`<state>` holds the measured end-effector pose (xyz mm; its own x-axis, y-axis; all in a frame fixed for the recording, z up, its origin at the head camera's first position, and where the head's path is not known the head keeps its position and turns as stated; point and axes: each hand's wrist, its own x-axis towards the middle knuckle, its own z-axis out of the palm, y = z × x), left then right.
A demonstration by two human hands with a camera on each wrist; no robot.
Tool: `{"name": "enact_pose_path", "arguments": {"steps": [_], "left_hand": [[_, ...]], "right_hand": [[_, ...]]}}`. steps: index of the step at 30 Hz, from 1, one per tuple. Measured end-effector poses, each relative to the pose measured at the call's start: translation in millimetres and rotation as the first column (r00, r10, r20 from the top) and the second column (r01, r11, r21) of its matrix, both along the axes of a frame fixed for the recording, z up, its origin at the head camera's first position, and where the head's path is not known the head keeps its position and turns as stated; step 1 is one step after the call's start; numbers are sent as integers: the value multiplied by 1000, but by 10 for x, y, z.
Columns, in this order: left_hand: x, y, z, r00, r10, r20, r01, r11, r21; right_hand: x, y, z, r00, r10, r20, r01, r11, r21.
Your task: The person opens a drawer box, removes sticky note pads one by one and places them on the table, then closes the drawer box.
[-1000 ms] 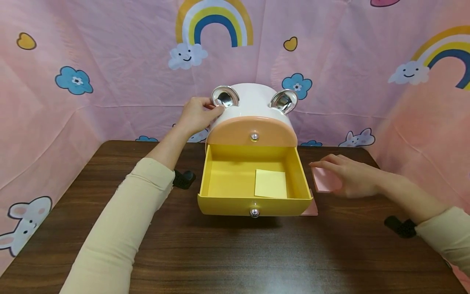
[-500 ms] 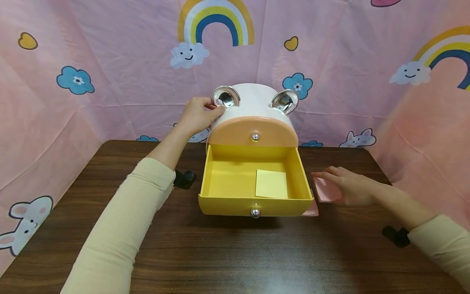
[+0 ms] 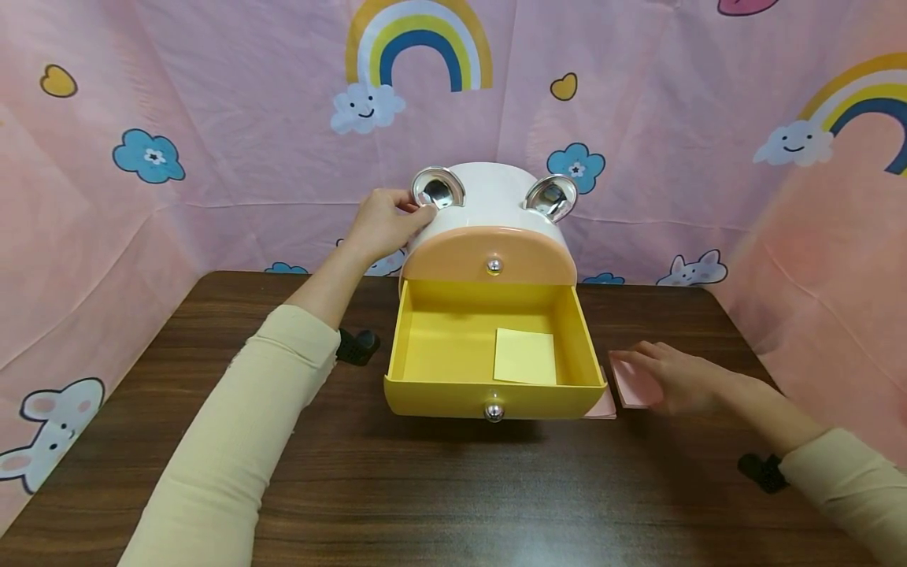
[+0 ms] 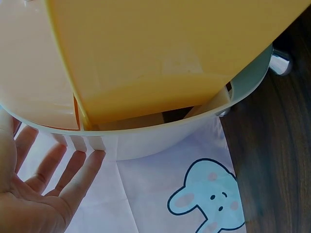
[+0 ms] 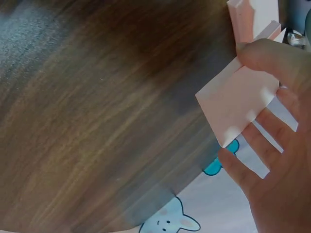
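A white desktop drawer box point(image 3: 496, 185) with silver ears stands at the table's back. Its peach upper drawer point(image 3: 453, 256) is shut, while the yellow drawer point(image 3: 439, 400) below is pulled out. Inside that one, to the right, lies a yellow sticky note pad point(image 3: 525, 357). My left hand point(image 3: 383, 224) touches the box beside the left ear; in the left wrist view its extended fingertips press on the white side wall. My right hand point(image 3: 676, 378) pinches a pink sticky note pad point(image 5: 238, 104) between thumb and fingers, right of the drawer. Another pink pad point(image 3: 602, 405) is partly hidden under the drawer's right corner.
The brown wooden table point(image 3: 425, 496) runs up to a pink patterned cloth point(image 3: 269, 142) at the back and sides. The open drawer juts forward over the tabletop. A silver knob point(image 3: 494, 412) sticks out from its front.
My right hand has moved down and slightly right, toward me, with the pink sticky note pad. The left hand keeps its place on the box.
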<state>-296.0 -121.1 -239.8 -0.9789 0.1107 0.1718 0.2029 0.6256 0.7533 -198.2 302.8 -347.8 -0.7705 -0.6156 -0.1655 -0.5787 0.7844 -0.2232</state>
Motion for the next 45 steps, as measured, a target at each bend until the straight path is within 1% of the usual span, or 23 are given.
{"name": "enact_pose_path", "arguments": {"steps": [6,11,17,23,29,37,45], "left_hand": [[-13,-1,-5,1000,1,-4,-1,1000,-2],[-21,0,-10,1000,0,-5,1,1000,7],[-11,0,-1,1000,3,-4,-3,1000,10],[-16,0,-3,1000,1,-7,-1,1000,6],[-22,-3,-11,1000,0,-3,0,1000,8],[-10,-4,-1,1000,-3,1,3,1000,16],[-11,-1,-1,1000,-4,1,4,1000,18]], "right_hand": [[-10,41,-96,999,-11,39,10,1000,13],[-26,65,-152,999,5,40,-6,1000,23],[-33,64,-213,997,-22,71,19,999,47],[-39,53,-264,996,-41,80,34,995,90],[-55,40,-297,995,-49,81,39,992,120],[-43,40,-314,995,-47,93,37,993,114],[-43,3,-284,991,-62,121,50,994,99]]}}
